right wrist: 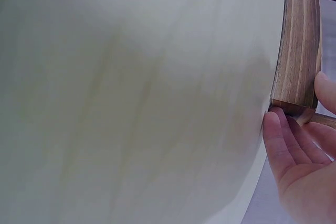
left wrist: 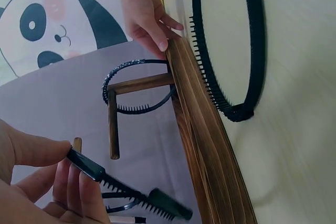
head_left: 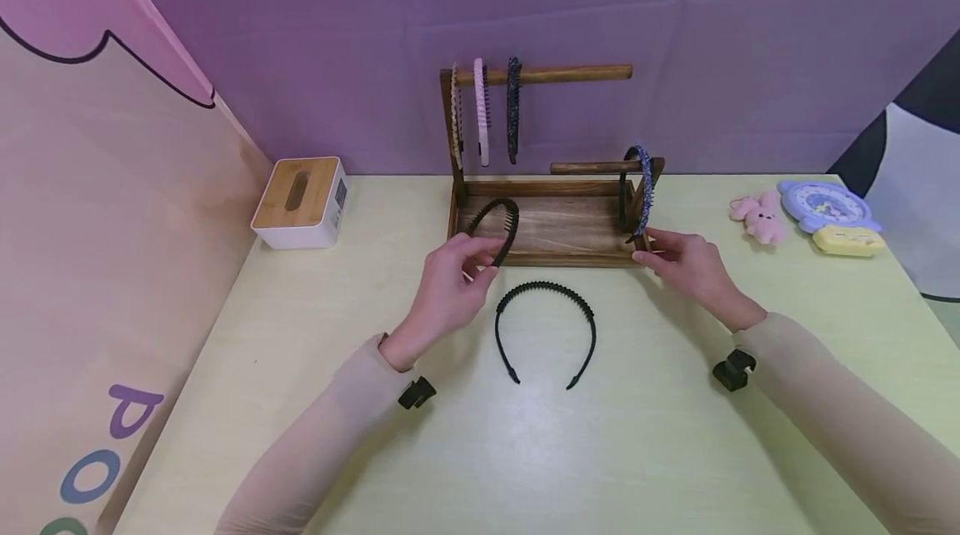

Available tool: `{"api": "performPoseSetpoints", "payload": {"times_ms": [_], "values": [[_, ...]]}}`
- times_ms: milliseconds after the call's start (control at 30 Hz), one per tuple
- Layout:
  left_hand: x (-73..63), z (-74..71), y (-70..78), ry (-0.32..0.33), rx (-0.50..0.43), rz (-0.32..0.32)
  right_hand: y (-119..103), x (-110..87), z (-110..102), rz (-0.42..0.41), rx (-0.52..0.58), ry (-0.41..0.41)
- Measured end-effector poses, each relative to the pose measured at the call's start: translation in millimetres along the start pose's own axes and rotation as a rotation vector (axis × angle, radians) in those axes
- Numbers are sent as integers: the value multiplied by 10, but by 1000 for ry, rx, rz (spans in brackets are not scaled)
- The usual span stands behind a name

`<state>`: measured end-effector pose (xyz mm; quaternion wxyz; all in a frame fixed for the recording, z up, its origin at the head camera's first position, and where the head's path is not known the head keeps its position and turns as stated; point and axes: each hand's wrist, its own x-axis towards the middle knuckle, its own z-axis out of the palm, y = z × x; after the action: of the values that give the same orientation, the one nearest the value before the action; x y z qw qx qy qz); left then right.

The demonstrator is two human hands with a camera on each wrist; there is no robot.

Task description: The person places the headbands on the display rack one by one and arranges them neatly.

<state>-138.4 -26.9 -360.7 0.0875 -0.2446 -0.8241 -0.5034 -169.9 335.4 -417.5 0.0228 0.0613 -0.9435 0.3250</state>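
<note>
My left hand [head_left: 453,281] pinches a black toothed headband [head_left: 512,222] near one end, raised at the front left of a wooden headband rack [head_left: 555,259]. In the left wrist view, the thumb lies against the end of that headband. My right hand [head_left: 690,268] grips the rack's front right corner; in the right wrist view the fingers press against the end of its base [right wrist: 296,51]. Another black headband [head_left: 546,285] lies on the table in front of the rack. A blue glittery headband [head_left: 647,193] hangs on the lower bar, at its right end.
The upper bar [head_left: 577,74] carries a beige headband [head_left: 455,114], a pink headband [head_left: 482,114] and a dark headband [head_left: 513,110]. A tissue box [head_left: 300,202] stands left. On the right lie a pink plush toy [head_left: 761,218], a blue round item [head_left: 828,206] and a yellow case [head_left: 847,241].
</note>
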Motion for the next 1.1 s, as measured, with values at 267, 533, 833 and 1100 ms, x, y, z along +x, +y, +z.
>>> {"api": "performPoseSetpoints", "payload": {"times_ms": [267, 533, 833, 1100], "values": [[192, 137, 2, 47, -51, 29, 24, -4, 2, -13, 5, 15], [342, 233, 16, 68, -44, -15, 52, -4, 16, -11, 25, 12], [511, 389, -23, 99, -104, -42, 56, -4, 21, -10, 19, 12], [641, 544, -42, 119, -142, -46, 54, 2, 13, -5, 21, 17]]}}
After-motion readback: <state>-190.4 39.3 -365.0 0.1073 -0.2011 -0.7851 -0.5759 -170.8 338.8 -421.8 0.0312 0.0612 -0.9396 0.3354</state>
